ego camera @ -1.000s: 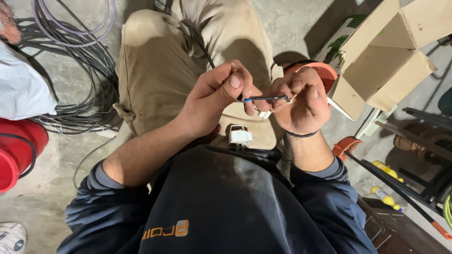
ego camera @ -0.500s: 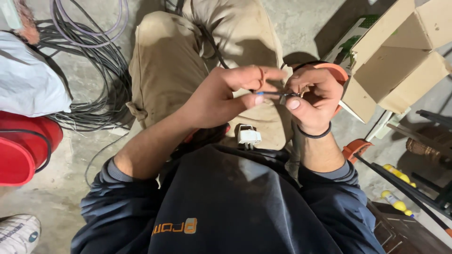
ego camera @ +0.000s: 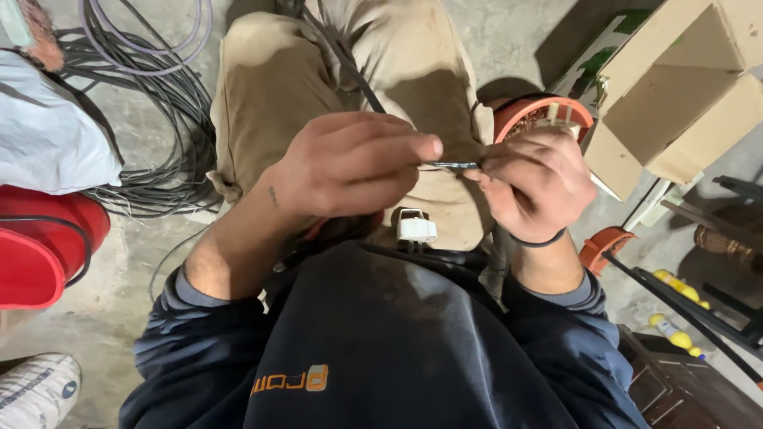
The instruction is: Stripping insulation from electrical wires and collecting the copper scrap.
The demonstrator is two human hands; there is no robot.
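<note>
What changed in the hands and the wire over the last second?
The left hand turned knuckles-up and closed over the wire, so its fingers now hide most of it. The right hand shifted slightly down the picture, gripping the other end. Nothing was let go: both hands pinch the wire as before. The white plug lies on the lap, and the cable coil and cardboard box are unmoved.

Both hands meet in the middle of the frame, above the lap. The left hand (ego camera: 350,167) is curled, with its fingertips pointing right and pinched together. The right hand (ego camera: 532,179) is also closed in a loose fist, knuckles up. Both forearms rise from the lower frame, sleeves pushed back.
</note>
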